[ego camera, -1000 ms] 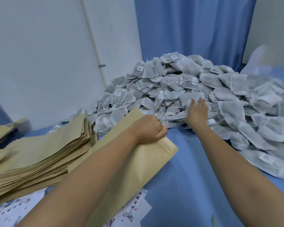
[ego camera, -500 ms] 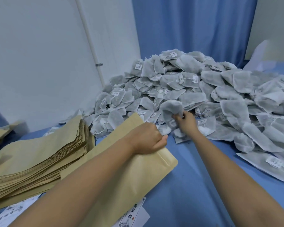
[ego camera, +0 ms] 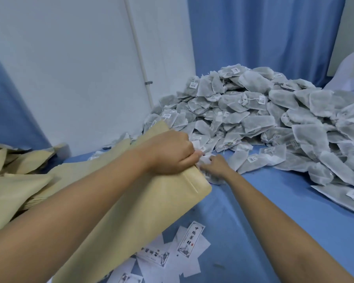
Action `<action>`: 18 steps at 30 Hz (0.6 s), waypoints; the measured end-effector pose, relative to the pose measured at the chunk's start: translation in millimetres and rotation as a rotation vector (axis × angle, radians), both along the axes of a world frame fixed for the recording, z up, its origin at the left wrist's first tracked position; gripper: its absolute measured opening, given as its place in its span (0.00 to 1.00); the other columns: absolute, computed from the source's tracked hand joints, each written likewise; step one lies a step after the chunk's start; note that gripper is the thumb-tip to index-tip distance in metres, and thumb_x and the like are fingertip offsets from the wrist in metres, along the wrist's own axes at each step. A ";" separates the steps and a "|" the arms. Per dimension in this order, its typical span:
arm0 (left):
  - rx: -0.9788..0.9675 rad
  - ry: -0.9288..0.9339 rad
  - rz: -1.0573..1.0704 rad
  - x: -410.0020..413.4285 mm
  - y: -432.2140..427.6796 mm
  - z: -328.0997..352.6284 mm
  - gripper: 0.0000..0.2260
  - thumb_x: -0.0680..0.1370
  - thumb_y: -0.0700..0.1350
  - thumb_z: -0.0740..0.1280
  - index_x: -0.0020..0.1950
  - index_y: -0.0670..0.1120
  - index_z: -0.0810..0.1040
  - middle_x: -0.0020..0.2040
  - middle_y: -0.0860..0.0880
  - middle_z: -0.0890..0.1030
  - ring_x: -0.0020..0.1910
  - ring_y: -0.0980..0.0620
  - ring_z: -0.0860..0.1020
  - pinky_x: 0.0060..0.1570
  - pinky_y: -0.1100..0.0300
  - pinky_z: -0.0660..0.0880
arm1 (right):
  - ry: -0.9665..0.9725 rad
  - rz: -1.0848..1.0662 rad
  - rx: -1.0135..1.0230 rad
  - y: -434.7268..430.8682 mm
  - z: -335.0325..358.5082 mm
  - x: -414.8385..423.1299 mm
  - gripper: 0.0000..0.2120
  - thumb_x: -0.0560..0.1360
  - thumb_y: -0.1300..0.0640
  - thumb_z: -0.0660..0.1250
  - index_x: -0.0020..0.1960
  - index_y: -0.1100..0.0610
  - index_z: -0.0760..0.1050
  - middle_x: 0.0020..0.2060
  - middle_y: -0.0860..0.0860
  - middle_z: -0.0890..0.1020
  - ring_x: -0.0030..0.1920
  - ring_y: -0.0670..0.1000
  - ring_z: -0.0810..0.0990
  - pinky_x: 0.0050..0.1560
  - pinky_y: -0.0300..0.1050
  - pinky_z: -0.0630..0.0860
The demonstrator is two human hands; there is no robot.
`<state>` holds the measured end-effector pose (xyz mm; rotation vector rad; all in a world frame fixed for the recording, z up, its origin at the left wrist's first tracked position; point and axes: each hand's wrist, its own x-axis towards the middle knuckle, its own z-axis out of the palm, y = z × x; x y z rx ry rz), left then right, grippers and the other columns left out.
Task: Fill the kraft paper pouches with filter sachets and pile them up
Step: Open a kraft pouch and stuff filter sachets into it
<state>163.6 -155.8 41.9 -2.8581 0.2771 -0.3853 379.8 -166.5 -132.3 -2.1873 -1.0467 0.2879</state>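
Note:
A kraft paper pouch (ego camera: 151,201) lies slanted across the blue surface, its mouth pointing toward the sachet heap. My left hand (ego camera: 172,154) grips the pouch's upper lip at the mouth. My right hand (ego camera: 215,167) holds a bunch of white filter sachets (ego camera: 204,160) right at the pouch opening, partly hidden behind the pouch edge and my left hand. A big heap of grey filter sachets (ego camera: 264,119) with small white tags fills the right and back of the surface.
Flat kraft pouches (ego camera: 18,180) are stacked at the left. Printed paper labels (ego camera: 184,248) lie scattered on the blue cloth (ego camera: 253,211) near the front. A white wall and blue curtain (ego camera: 253,37) stand behind.
My right hand reached into the heap, took a bunch of sachets and drew them back to the pouch mouth. My left hand kept its hold on the pouch.

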 end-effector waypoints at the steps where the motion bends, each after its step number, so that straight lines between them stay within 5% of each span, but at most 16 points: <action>1: 0.020 0.034 0.019 -4.2 2.1 -3.4 0.24 0.80 0.49 0.50 0.27 0.41 0.69 0.26 0.45 0.69 0.26 0.50 0.56 0.34 0.55 0.59 | -0.057 -0.005 -0.076 4.0 -5.5 -2.8 0.14 0.71 0.47 0.68 0.37 0.55 0.70 0.44 0.57 0.78 0.49 0.57 0.76 0.46 0.47 0.70; 5: 0.058 0.084 0.012 -28.5 17.6 -35.1 0.23 0.80 0.47 0.54 0.31 0.35 0.75 0.27 0.36 0.74 0.26 0.43 0.63 0.32 0.54 0.61 | -0.047 0.038 -0.154 10.4 -2.2 -9.8 0.24 0.71 0.45 0.70 0.59 0.58 0.72 0.56 0.55 0.79 0.56 0.57 0.78 0.50 0.46 0.72; 9: 0.032 0.118 0.047 -47.2 38.5 -73.2 0.31 0.79 0.52 0.43 0.32 0.34 0.76 0.30 0.34 0.76 0.30 0.37 0.73 0.37 0.49 0.71 | -0.009 0.015 0.076 -2.0 1.2 -28.8 0.17 0.70 0.52 0.73 0.53 0.56 0.70 0.50 0.55 0.80 0.46 0.55 0.77 0.41 0.45 0.70; 11: -0.003 0.108 0.027 -54.2 43.6 -82.1 0.30 0.78 0.51 0.44 0.29 0.36 0.74 0.27 0.37 0.75 0.27 0.39 0.71 0.36 0.51 0.72 | 0.316 -0.040 0.429 -16.9 7.1 -46.1 0.16 0.71 0.57 0.73 0.55 0.57 0.70 0.50 0.57 0.81 0.42 0.52 0.78 0.38 0.42 0.73; 14: -0.022 0.030 -0.013 -61.6 48.9 -91.4 0.25 0.79 0.47 0.50 0.26 0.38 0.72 0.24 0.41 0.72 0.25 0.43 0.68 0.33 0.55 0.73 | 1.115 0.196 0.827 -38.1 30.9 -75.5 0.19 0.75 0.64 0.67 0.65 0.64 0.69 0.55 0.61 0.80 0.49 0.56 0.81 0.48 0.49 0.79; 16: -0.022 -0.045 -0.057 -62.2 47.7 -94.9 0.23 0.78 0.45 0.54 0.24 0.39 0.71 0.22 0.43 0.70 0.24 0.44 0.68 0.33 0.55 0.75 | 1.575 0.431 0.887 -45.3 44.4 -99.2 0.15 0.76 0.62 0.61 0.62 0.66 0.74 0.60 0.62 0.78 0.58 0.61 0.79 0.58 0.60 0.77; 18: -0.009 -0.103 -0.097 -61.8 47.0 -96.9 0.22 0.77 0.43 0.56 0.23 0.39 0.70 0.21 0.43 0.70 0.23 0.44 0.70 0.38 0.55 0.78 | 1.736 0.567 0.788 -47.7 52.0 -125.7 0.18 0.75 0.60 0.58 0.58 0.69 0.78 0.62 0.66 0.76 0.63 0.64 0.76 0.63 0.64 0.73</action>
